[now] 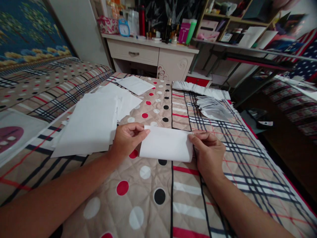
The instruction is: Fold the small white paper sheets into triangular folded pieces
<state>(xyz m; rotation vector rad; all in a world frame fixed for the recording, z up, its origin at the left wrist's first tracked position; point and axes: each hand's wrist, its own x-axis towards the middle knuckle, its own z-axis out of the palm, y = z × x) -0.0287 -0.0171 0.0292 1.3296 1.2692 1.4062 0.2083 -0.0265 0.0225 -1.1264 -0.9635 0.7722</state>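
Observation:
A folded white sheet of paper (166, 144) lies on the quilted bed cover (148, 195) in front of me. My left hand (127, 138) pinches its upper left corner between thumb and fingers. My right hand (209, 152) grips its right edge. To the left lies a loose stack of flat white sheets (91, 124), close beside my left hand. Beyond my right hand sits a pile of folded white papers (214, 108).
A single sheet (135, 84) and a row of folded papers (200, 90) lie near the bed's far edge. A cream dresser (151, 56) with a blue clock (123, 28) and bottles stands behind. Shelves fill the back right; the floor drops off right.

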